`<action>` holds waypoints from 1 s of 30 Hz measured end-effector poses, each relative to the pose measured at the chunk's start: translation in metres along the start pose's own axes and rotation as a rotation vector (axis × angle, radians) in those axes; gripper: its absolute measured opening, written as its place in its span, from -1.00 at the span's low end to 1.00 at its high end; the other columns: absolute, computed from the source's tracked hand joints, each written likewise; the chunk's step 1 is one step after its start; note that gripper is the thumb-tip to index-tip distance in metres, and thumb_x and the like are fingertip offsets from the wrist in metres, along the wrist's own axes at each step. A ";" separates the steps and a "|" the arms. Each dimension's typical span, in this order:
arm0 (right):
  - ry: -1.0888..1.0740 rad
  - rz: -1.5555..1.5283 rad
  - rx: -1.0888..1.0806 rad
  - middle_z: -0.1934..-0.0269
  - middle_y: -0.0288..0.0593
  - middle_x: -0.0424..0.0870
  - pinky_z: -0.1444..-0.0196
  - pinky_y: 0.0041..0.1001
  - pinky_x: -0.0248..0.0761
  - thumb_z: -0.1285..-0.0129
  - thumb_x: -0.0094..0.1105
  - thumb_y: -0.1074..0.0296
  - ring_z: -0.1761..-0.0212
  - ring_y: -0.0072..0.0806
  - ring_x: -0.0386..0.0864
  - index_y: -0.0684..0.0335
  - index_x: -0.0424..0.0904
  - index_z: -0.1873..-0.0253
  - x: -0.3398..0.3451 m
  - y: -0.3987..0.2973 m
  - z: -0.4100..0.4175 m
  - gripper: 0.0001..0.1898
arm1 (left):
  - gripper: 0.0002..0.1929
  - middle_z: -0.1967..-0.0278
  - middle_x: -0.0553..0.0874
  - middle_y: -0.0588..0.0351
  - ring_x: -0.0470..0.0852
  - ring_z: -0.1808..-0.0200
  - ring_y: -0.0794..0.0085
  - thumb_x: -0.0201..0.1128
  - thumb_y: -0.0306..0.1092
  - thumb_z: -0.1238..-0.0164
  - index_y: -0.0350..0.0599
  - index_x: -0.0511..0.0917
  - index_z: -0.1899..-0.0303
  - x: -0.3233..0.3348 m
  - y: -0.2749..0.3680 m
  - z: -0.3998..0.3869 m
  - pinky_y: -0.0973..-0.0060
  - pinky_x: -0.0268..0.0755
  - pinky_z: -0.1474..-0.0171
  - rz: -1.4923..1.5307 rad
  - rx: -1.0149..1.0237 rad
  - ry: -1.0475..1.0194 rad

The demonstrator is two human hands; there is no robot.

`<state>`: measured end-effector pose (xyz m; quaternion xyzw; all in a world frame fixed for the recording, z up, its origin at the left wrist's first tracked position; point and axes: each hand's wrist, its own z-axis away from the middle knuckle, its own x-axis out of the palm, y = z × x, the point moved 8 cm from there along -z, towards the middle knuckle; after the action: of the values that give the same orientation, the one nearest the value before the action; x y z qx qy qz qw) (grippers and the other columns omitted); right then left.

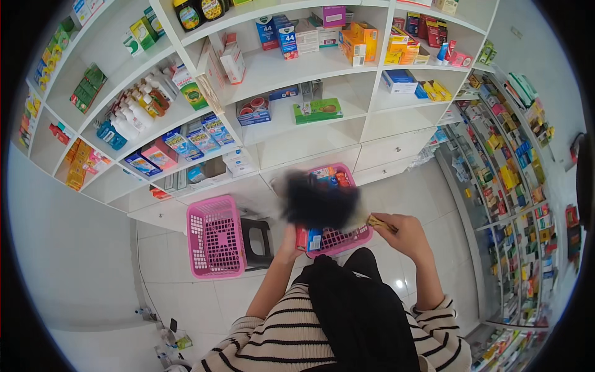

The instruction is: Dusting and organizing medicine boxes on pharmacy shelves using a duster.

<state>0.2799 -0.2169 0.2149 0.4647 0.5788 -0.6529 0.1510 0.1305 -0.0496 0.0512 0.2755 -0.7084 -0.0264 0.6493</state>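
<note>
My right hand (403,234) is closed on the short handle of a dark feather duster (320,202), whose head is blurred. The duster head is over the near side of a pink plastic basket (361,239) and hides part of it. My left hand (289,242) holds a red and blue carton (308,239) just below the duster head; the duster partly covers it, and the fingers are partly hidden. Inside that basket, beyond the duster, lie several red, blue and orange packages (332,176).
A second pink basket (242,260) stands at the left beside a black plastic stool (265,244). White shelves (297,79) with boxes and bottles rise in front, above drawers (379,151). A display rack (483,223) packed with small boxes runs along the right.
</note>
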 end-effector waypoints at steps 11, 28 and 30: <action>-0.109 -0.277 0.079 0.58 -0.12 0.57 0.51 -0.53 0.32 -0.18 0.20 0.23 0.62 -0.51 0.47 0.24 0.62 0.04 0.004 0.018 -0.018 -0.71 | -0.39 0.02 0.55 0.05 0.59 0.06 0.40 0.19 -0.17 -0.21 -0.15 0.20 -0.25 0.027 0.020 0.015 0.50 0.48 0.05 -0.580 0.063 0.339; 0.133 -0.419 0.295 0.60 -0.29 0.52 0.51 -0.65 0.25 -0.22 0.20 0.32 0.58 -0.73 0.34 0.31 0.59 0.02 0.040 0.086 0.026 -0.73 | -0.22 -0.17 0.31 -0.09 0.37 -0.12 0.31 0.20 -0.22 -0.26 -0.32 -0.10 -0.34 0.153 0.269 -0.202 0.49 0.16 -0.21 -1.229 1.106 0.537; 0.190 -0.423 0.318 0.60 -0.32 0.52 0.51 -0.65 0.26 -0.23 0.19 0.32 0.57 -0.73 0.37 0.30 0.59 0.02 0.043 0.104 0.038 -0.73 | -0.12 -0.23 0.22 -0.23 0.24 -0.25 0.20 0.28 -0.22 -0.18 -0.36 -0.14 -0.34 0.147 0.285 -0.241 0.39 -0.01 -0.31 -1.253 1.115 0.476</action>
<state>0.3170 -0.2661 0.1136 0.4104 0.5650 -0.7059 -0.1184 0.2530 0.2069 0.3344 0.8903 -0.1814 0.0305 0.4165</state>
